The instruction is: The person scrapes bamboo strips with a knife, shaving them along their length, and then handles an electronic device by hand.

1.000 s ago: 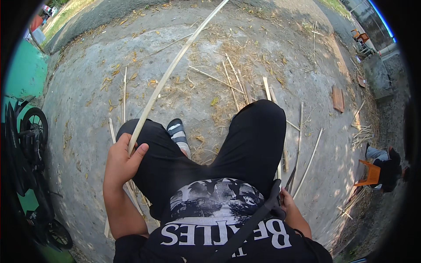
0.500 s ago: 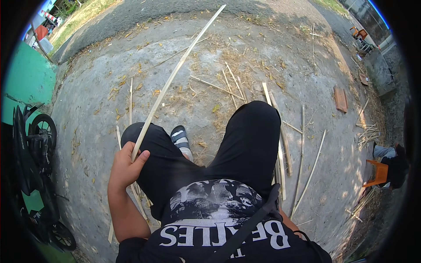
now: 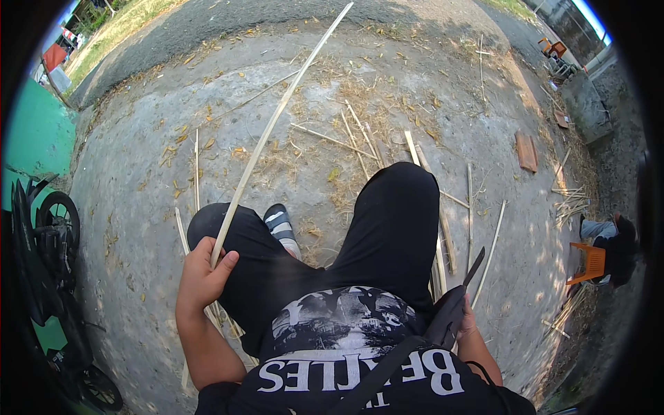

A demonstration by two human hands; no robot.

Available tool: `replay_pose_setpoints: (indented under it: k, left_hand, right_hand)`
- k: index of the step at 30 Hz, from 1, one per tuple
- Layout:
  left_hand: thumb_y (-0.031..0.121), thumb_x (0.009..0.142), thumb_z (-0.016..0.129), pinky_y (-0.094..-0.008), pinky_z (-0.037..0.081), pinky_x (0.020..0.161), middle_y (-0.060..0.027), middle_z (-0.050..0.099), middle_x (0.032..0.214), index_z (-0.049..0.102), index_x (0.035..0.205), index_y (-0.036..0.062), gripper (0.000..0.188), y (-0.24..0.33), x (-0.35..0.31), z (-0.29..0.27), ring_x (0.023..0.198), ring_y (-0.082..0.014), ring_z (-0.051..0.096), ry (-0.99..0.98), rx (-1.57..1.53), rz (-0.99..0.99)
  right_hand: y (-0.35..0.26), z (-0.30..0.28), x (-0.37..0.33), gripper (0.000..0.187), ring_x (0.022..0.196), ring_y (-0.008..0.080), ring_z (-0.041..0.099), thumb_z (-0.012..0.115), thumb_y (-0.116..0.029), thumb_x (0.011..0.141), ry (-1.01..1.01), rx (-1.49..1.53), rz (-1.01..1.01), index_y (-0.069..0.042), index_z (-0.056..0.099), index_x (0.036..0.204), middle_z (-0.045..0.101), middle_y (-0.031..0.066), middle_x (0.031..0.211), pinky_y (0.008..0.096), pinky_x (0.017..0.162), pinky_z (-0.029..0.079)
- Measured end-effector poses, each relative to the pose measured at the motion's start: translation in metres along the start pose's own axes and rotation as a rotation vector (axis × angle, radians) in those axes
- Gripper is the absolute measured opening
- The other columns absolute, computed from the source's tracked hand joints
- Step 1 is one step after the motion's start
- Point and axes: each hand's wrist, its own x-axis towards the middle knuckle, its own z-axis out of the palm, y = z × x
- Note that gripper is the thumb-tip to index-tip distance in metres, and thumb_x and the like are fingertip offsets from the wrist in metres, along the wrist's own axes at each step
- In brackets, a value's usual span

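My left hand [image 3: 209,275] is closed around the lower end of a long pale bamboo strip [image 3: 271,131], beside my left knee. The strip slants up and away to the right, its far end near the top of the view. By my right hip, my right hand [image 3: 471,324] is partly hidden behind a black pouch [image 3: 445,321] on a strap. A dark, narrow knife blade [image 3: 475,265] sticks up just above that hand, which appears closed on its hidden handle.
Cut bamboo strips [image 3: 490,252] lie on the concrete right of my legs, others [image 3: 183,232] on the left. A motorbike [image 3: 59,290] stands far left. A flat reddish-brown piece [image 3: 526,152] lies at right. Beyond it, a person [image 3: 618,249] is by an orange chair [image 3: 586,263].
My right hand has come up into view beside the pouch, with the dark blade now showing above it. The left hand still grips the strip, which has shifted slightly.
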Motion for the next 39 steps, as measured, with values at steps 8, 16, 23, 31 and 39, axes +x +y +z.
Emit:
replay_pose_setpoints:
  k: [8, 16, 23, 31, 39]
  left_hand:
    - [0.029, 0.097, 0.074, -0.0263, 0.038, 0.059, 0.003, 0.051, 0.071, 0.054, 0.09, 0.0061, 0.031, -0.008, -0.002, -0.006, 0.067, -0.007, 0.045, -0.053, -0.102, 0.002]
    - [0.029, 0.098, 0.072, -0.0252, 0.036, 0.06, 0.0048, 0.048, 0.071, 0.054, 0.09, 0.0069, 0.03, -0.015, 0.0, -0.008, 0.067, -0.0057, 0.042, -0.083, -0.158, 0.006]
    - [0.03, 0.096, 0.075, -0.0262, 0.039, 0.058, 0.0022, 0.052, 0.069, 0.056, 0.091, 0.0043, 0.033, -0.025, -0.004, -0.005, 0.065, -0.0076, 0.045, -0.049, -0.173, 0.033]
    - [0.029, 0.096, 0.074, -0.0251, 0.037, 0.058, 0.0036, 0.05, 0.07, 0.055, 0.091, 0.005, 0.031, -0.029, -0.003, -0.006, 0.065, -0.0064, 0.044, -0.038, -0.243, 0.035]
    - [0.027, 0.096, 0.075, -0.0246, 0.036, 0.057, 0.0038, 0.049, 0.068, 0.055, 0.091, 0.0054, 0.03, -0.029, -0.005, -0.006, 0.064, -0.0059, 0.043, -0.039, -0.236, 0.027]
  right_hand:
    - [-0.035, 0.043, -0.015, 0.063, 0.108, 0.026, 0.069, 0.089, -0.04, 0.079, -0.039, -0.326, 0.012, -0.007, 0.059, 0.124, 0.07, 0.0099, 0.116, 0.0429, 0.095, 0.058]
    - [-0.09, 0.171, -0.002, 0.042, 0.096, 0.0203, 0.066, 0.089, -0.009, 0.079, 0.069, -0.529, -0.256, -0.013, 0.049, 0.093, 0.066, 0.0083, 0.102, 0.0352, 0.085, 0.056]
    - [-0.113, 0.29, 0.011, 0.049, 0.101, 0.0192, 0.065, 0.094, -0.009, 0.071, -0.079, -0.884, -0.471, -0.008, 0.051, 0.094, 0.066, 0.0127, 0.112, 0.0332, 0.09, 0.053]
    - [-0.07, 0.381, 0.032, 0.053, 0.098, 0.0177, 0.066, 0.096, -0.027, 0.072, -0.288, -1.501, -0.546, -0.001, 0.062, 0.103, 0.069, 0.0075, 0.108, 0.0332, 0.088, 0.053]
    - [-0.128, 0.23, 0.074, 0.037, 0.098, 0.0219, 0.07, 0.081, -0.03, 0.091, 0.156, -0.66, -0.709, -0.003, 0.061, 0.106, 0.071, 0.0141, 0.114, 0.0359, 0.084, 0.056]
